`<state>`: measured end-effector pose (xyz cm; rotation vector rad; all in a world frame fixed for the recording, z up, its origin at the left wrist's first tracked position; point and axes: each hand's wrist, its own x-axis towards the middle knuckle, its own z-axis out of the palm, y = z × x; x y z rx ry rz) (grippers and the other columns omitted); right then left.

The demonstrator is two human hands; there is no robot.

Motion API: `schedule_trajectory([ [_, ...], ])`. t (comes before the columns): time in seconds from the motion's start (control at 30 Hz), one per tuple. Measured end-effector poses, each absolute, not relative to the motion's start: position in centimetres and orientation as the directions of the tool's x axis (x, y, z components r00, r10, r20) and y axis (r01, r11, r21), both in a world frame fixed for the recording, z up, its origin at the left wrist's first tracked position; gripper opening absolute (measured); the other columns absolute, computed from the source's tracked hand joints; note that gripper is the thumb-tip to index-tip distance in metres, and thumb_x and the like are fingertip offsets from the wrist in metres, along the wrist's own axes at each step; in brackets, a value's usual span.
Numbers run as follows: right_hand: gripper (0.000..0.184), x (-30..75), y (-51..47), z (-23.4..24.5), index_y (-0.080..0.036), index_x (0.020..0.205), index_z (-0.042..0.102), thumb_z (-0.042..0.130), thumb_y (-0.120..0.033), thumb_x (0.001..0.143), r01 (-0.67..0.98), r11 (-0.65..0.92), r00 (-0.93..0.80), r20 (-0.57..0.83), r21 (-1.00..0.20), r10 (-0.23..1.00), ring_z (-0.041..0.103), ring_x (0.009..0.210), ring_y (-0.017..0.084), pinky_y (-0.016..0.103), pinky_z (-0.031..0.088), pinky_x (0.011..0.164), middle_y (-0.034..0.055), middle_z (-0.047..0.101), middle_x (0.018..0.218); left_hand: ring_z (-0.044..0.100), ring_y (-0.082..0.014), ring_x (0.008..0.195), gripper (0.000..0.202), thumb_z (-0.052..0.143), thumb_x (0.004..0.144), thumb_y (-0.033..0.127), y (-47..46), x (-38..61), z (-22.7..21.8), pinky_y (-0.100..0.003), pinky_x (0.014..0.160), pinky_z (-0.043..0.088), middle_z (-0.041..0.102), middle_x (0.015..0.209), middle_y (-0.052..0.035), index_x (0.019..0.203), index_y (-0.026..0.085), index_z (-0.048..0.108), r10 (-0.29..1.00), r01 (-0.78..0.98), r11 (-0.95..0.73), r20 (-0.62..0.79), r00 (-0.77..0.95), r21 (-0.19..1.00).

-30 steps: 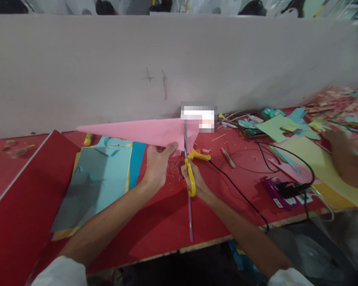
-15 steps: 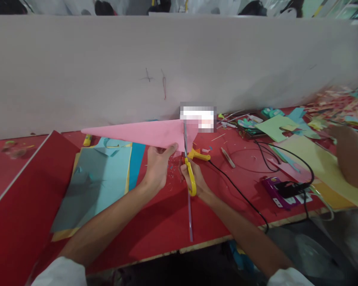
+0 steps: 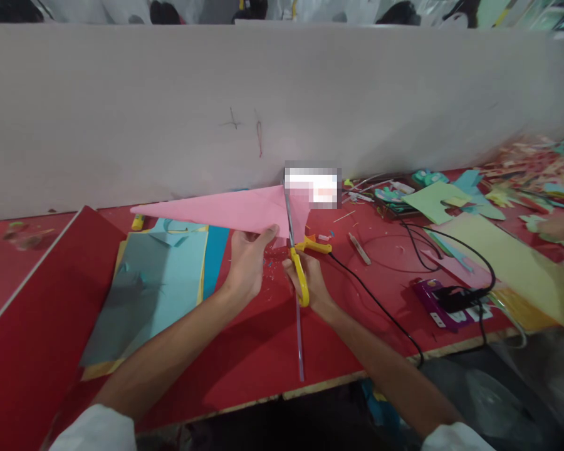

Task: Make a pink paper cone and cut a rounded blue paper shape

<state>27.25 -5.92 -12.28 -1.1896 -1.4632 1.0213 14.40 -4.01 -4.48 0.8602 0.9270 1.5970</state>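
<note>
Evidently light, the pink paper sheet (image 3: pixel 235 208) was near the far edge of the counter (image 3: pixel 244 366), its wide end at the blades of the yellow-handled scissors (image 3: pixel 301 279). It seemed thin, stiffish and easily creased, best pinched at its lower edge, where the left hand (image 3: pixel 247 266) had its fingers clamped; the right hand's (image 3: pixel 316 285) fingers circled the handles

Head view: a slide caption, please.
Left hand holds pink paper; right hand has yellow-handled scissors across it, over a red table.

Purple box (image 3: pixel 427 302) near pale yellow paper (image 3: pixel 510 266)
</note>
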Motion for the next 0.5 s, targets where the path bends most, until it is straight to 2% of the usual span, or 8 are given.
schedule_trajectory([
  [0.23,0.057,27.2,-5.8,-12.7,-0.024,0.072,0.052,0.071,-0.077,0.083,0.105,0.124,-0.056,0.119,-0.987,0.991,0.042,0.046,0.013,0.027,0.030,0.042,-0.0037,0.044,0.050,0.064,-0.0136,0.081,0.031,0.091,0.070,0.023,-4.0,14.3,-3.7,-0.028,0.080,0.051,0.069,0.085,0.0006,0.089,0.019,0.067,0.974,-0.440,-0.176,0.092,-0.205,0.880],
  [0.37,0.060,27.0,-5.4,-13.6,-0.026,0.075,0.048,0.061,-0.083,0.087,-0.054,0.085,-0.078,0.089,-0.995,0.993,0.037,0.039,0.011,0.027,0.030,0.037,-0.0065,0.042,0.051,0.062,-0.0125,0.078,0.032,0.091,0.070,0.023,-3.7,14.0,-3.4,-0.027,0.077,0.051,0.068,0.083,0.0019,0.089,0.021,0.066,0.976,-0.467,-0.178,0.096,-0.194,0.866],
  [0.5,0.062,26.7,-5.0,-14.8,-0.026,0.083,0.050,0.056,-0.087,0.087,-0.112,0.108,-0.115,0.121,-0.988,0.986,0.039,0.047,0.011,0.028,0.034,0.041,-0.0047,0.045,0.063,0.064,-0.0128,0.083,0.038,0.092,0.066,0.019,-3.2,13.5,-3.3,-0.027,0.081,0.052,0.069,0.087,0.0016,0.095,0.022,0.068,0.974,-0.500,-0.189,0.098,-0.202,0.845],
])
